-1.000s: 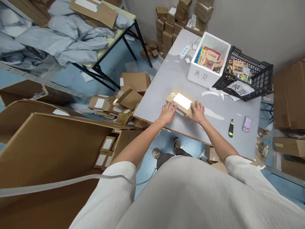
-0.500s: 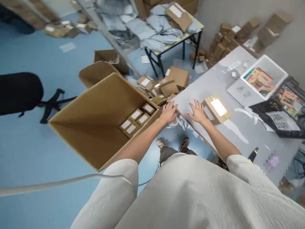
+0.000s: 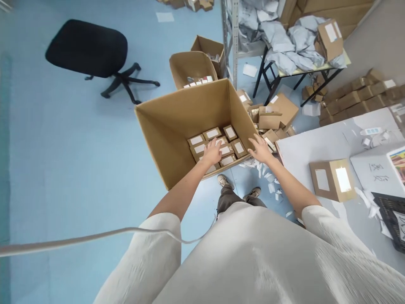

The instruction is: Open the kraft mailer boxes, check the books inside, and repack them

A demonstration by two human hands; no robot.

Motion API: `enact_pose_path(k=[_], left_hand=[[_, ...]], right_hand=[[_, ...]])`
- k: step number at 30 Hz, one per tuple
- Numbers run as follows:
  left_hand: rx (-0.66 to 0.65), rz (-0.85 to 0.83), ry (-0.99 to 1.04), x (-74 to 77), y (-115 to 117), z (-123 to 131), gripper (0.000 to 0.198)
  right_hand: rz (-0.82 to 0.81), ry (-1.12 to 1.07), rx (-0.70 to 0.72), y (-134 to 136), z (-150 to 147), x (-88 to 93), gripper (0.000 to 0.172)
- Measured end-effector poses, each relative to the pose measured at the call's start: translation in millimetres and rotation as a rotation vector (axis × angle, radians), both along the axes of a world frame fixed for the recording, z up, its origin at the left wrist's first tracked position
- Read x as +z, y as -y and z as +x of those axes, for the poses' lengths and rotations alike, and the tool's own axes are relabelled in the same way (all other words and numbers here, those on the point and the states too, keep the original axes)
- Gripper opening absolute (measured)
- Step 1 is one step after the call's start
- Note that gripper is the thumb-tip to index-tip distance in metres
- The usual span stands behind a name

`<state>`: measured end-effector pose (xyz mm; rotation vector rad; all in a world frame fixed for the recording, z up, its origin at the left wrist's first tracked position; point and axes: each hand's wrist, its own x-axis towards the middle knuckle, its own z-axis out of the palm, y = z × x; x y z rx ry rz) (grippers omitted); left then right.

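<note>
My left hand [image 3: 212, 153] reaches into a large open cardboard carton [image 3: 164, 126] on the floor, fingers spread over several small labelled brown boxes [image 3: 218, 145] lying in its bottom. My right hand [image 3: 260, 148] hovers open at the carton's right wall, holding nothing. A small brown box with a white label [image 3: 330, 179] stands on the grey table [image 3: 316, 145] to my right, apart from both hands.
A black swivel chair [image 3: 88, 50] stands on the blue floor at the left. More open cartons [image 3: 193, 63] sit behind the big one. Loose small boxes [image 3: 275, 116] and paper scraps [image 3: 268, 179] litter the floor by the table. A side table with grey mailers [image 3: 291, 38] is at the back.
Both hands left the labelled box on the table and swung left to the big carton. My view turned left; the left hand is now down inside it.
</note>
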<state>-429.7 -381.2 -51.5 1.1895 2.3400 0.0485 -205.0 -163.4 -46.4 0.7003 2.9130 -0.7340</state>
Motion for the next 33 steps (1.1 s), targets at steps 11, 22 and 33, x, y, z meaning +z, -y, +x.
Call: enact_pose_path(k=[11,22,33], left_hand=[[0.052,-0.039,0.115,-34.6,45.8,-67.0,0.078],[0.217,-0.061,0.211,-76.0,50.7,-69.8,0.072],[0.307,-0.219,0.288,-222.1,54.3,-67.5,0.075]], right_hand=[[-0.107,0.244,0.056,21.0,-90.9,-29.1,0.068],[-0.079,0.499,0.312,8.1,-163.7,-95.0,0.08],[-0.009,0.641,0.595,13.6,-217.4,-302.8,0.084]])
